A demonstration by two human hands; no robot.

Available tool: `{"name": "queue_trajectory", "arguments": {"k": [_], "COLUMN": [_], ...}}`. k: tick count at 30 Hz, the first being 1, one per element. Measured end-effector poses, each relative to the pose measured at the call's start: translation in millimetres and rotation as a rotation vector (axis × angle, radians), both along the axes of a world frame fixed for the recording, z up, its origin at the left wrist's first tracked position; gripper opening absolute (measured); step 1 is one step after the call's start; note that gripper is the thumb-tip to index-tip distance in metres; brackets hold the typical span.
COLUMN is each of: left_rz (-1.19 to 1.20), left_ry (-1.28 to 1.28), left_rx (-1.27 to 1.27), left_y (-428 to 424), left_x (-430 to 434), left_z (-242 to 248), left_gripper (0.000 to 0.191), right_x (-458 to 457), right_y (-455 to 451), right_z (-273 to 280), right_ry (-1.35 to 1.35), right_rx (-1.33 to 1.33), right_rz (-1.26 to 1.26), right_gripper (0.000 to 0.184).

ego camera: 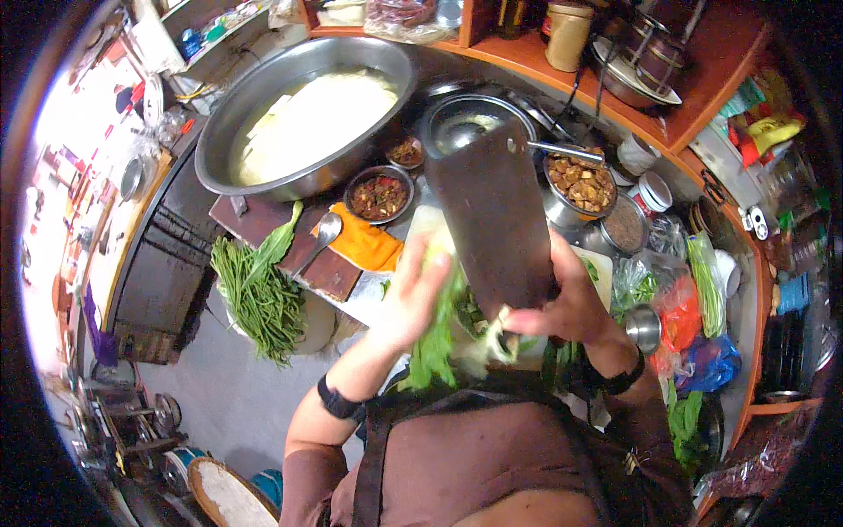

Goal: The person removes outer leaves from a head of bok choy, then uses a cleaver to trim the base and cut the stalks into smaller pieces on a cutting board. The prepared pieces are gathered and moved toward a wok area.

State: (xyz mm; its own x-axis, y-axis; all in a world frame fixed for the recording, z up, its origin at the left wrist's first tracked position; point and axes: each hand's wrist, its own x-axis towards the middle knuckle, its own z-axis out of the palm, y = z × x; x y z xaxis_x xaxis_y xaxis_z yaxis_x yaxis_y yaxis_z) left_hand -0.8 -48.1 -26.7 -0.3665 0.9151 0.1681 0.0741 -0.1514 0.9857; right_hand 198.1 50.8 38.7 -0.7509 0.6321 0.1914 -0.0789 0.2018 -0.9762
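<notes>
A dark, broad cleaver blade (494, 217) stands tilted up in front of me, with my right hand (573, 303) closed around its lower end; the handle is hidden. Between the blade and my left hand (411, 290) are leafy green vegetables (438, 342), partly blurred. My left hand has its fingers spread beside the greens, and whether it grips them is unclear. A pale cut vegetable piece (502, 339) lies just under my right fingers. Part of a white cutting board (425, 224) shows behind my left hand.
A large steel basin (217, 178) holds pale pieces in liquid. Nearby are an orange cloth (365, 240), a spoon (323, 234), a bowl of red chili mix (379, 194), a bowl of brown chunks (579, 181) and a steel bowl (435, 125). A bundle of long green vegetables (263, 303) lies left, plastic bags (678, 316) right.
</notes>
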Motion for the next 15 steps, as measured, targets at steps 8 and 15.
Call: {"name": "queue_trajectory", "arguments": {"k": [8, 15], "left_rz": [-0.399, -0.618], "left_ry": [-0.771, -0.553], "left_rx": [-0.127, -0.254], "left_y": [-13.7, -7.6], "left_x": [-28.2, -14.8], "left_z": [15.7, 38.7], "left_gripper": [0.042, 0.045], "right_x": [35.1, 2.1], "right_y": [25.5, 20.6], "right_z": [-9.7, 31.2], "right_ry": [-0.161, 0.262], "right_rx": [0.494, 0.257], "right_rz": [-0.343, -0.515], "right_gripper": [0.108, 0.111]}}
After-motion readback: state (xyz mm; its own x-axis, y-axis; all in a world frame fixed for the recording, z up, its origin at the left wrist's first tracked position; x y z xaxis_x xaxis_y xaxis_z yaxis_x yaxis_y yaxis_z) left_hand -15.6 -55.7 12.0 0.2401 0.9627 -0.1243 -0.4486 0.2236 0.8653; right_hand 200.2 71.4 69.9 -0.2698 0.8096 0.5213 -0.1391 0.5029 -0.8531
